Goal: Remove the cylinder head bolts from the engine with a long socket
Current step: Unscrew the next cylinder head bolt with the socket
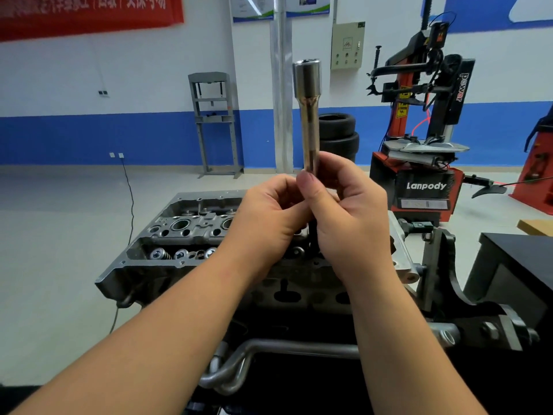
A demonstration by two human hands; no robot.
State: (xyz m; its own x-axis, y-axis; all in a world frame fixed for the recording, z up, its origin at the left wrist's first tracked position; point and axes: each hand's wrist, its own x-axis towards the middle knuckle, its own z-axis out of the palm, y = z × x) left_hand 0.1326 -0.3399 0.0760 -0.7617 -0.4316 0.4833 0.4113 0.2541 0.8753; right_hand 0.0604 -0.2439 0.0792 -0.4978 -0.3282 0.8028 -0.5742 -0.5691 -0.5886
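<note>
auto workshop | tyre changer | stacked tyres | engine on stand

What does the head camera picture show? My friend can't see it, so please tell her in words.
Two hands, the left hand and the right hand, hold a long socket upright by its lower end, wide end on top. Below them sits the engine, its top open. Behind are stacked tyres and a red tyre machine.
</note>
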